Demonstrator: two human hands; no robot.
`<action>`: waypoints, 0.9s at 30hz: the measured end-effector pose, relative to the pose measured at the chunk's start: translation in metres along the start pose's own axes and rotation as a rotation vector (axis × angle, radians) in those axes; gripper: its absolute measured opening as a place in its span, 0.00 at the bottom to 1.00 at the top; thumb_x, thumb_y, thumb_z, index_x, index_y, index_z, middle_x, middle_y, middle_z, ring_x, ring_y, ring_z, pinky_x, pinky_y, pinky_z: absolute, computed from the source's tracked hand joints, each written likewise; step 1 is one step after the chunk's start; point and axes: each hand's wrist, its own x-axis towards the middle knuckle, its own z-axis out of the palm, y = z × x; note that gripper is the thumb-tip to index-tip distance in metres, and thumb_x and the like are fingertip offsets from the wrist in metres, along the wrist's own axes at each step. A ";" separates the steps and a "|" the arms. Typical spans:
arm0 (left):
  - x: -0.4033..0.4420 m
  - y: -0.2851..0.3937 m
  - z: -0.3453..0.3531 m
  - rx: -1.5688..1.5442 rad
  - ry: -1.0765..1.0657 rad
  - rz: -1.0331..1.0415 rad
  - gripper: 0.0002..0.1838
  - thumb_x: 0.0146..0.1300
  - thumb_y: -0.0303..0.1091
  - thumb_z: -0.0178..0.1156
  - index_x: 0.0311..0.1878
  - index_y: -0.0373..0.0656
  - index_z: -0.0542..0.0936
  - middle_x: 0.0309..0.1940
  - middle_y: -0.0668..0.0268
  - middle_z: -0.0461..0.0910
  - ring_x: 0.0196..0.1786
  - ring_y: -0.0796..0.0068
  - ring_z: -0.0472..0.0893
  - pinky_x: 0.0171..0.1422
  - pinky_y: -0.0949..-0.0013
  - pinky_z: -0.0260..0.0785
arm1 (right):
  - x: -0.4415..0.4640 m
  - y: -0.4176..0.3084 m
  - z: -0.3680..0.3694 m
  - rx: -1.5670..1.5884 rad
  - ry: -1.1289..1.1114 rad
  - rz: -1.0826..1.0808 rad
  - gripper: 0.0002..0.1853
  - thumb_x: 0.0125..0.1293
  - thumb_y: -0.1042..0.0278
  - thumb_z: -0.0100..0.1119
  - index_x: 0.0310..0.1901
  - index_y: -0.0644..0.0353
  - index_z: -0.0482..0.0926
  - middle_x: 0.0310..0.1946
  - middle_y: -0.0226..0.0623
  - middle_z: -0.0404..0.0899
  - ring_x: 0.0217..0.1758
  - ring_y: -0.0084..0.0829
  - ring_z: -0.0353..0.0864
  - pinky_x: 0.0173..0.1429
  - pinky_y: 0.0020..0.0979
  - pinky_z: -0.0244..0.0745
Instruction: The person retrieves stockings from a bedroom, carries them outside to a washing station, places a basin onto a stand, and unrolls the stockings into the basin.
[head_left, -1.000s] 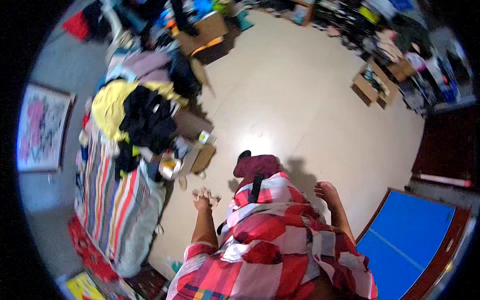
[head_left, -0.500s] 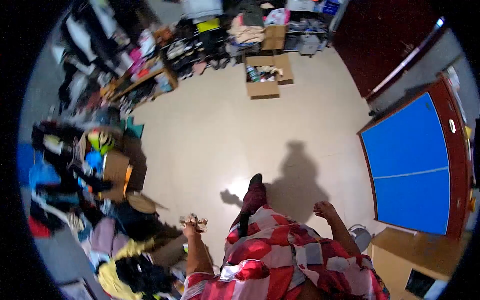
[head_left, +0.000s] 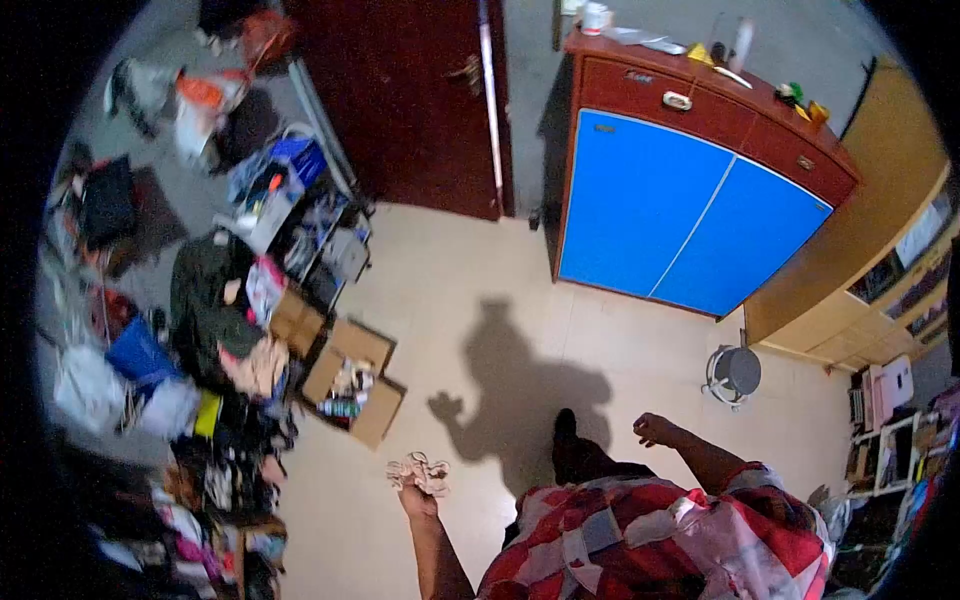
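Note:
My left hand (head_left: pixel 415 496) is closed around a bunched, pale beige item (head_left: pixel 420 472) with loops, held out over the floor at the lower centre. What exactly the item is cannot be made out. Out to the right, my right hand (head_left: pixel 655 430) hangs above the floor with its fingers loosely curled, and whether it holds anything is too small to tell. An open cardboard box (head_left: pixel 378 408) with bottles and other small things in it stands on the floor just beyond my left hand.
A cabinet with blue doors (head_left: pixel 690 215) stands ahead on the right, beside a dark red door (head_left: pixel 400 100). A round stool (head_left: pixel 738 371) is at the right. Piled clothes (head_left: pixel 215 300), bags and shoes line the left side. Shelves (head_left: pixel 890 455) stand far right.
The view has swung to the right, bringing the blue-doored cabinet and door to the front. The striped bed has left the view. The beige item remains in my left hand.

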 end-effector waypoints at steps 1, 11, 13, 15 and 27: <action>0.027 -0.008 0.010 -0.152 -0.266 -0.231 0.13 0.62 0.44 0.55 0.42 0.46 0.74 0.35 0.67 0.76 0.31 0.73 0.74 0.28 0.73 0.69 | 0.013 -0.009 -0.011 -0.014 -0.016 0.049 0.23 0.61 0.56 0.57 0.52 0.63 0.67 0.39 0.42 0.75 0.36 0.32 0.81 0.35 0.34 0.79; 0.121 -0.039 0.171 -0.395 -0.381 -0.466 0.09 0.48 0.25 0.54 0.35 0.44 0.72 0.24 0.69 0.66 0.29 0.73 0.64 0.20 0.85 0.60 | 0.209 -0.155 -0.112 0.610 -0.218 -0.263 0.18 0.64 0.57 0.53 0.50 0.60 0.70 0.34 0.35 0.75 0.35 0.28 0.77 0.36 0.30 0.75; 0.110 -0.014 0.202 -0.404 -0.257 -0.542 0.08 0.48 0.27 0.55 0.34 0.45 0.73 0.22 0.69 0.64 0.30 0.77 0.63 0.20 0.85 0.60 | 0.258 -0.178 -0.116 0.958 -0.377 -0.318 0.16 0.65 0.55 0.52 0.48 0.57 0.72 0.35 0.32 0.75 0.31 0.26 0.75 0.33 0.29 0.71; 0.135 -0.017 0.183 -0.386 -0.295 -0.460 0.14 0.48 0.32 0.57 0.41 0.46 0.74 0.22 0.69 0.64 0.28 0.78 0.63 0.21 0.82 0.62 | 0.243 -0.259 -0.120 0.314 -0.118 -0.331 0.14 0.64 0.62 0.53 0.48 0.58 0.72 0.34 0.30 0.74 0.36 0.23 0.75 0.36 0.26 0.72; 0.374 0.032 0.312 0.385 -0.208 -0.529 0.14 0.57 0.41 0.52 0.44 0.45 0.73 0.30 0.66 0.73 0.29 0.71 0.73 0.27 0.63 0.71 | 0.315 -0.531 -0.144 0.321 0.134 -0.558 0.15 0.68 0.67 0.47 0.54 0.61 0.68 0.44 0.34 0.71 0.40 0.23 0.75 0.40 0.24 0.72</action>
